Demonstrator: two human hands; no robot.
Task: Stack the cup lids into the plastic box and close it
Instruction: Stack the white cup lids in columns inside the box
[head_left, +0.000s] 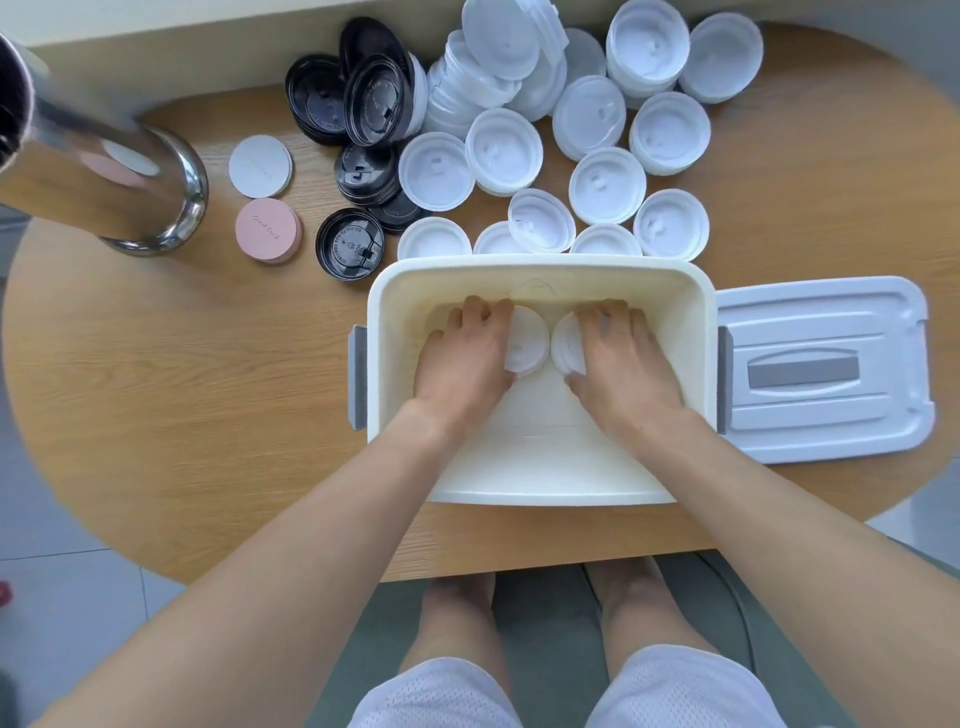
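since both hands are down inside the plastic box (696, 312), i'd say this is the early loading step, setting down the first white lids. left hand (462, 358) has its fingers curled over one lid (530, 343), right hand (623, 358) grips a second lid (566, 348) just beside it, palms down near the far wall. next move probably means letting go and reaching for the loose lids (608, 184) beyond the box. box cover (821, 364) sits off to the right.
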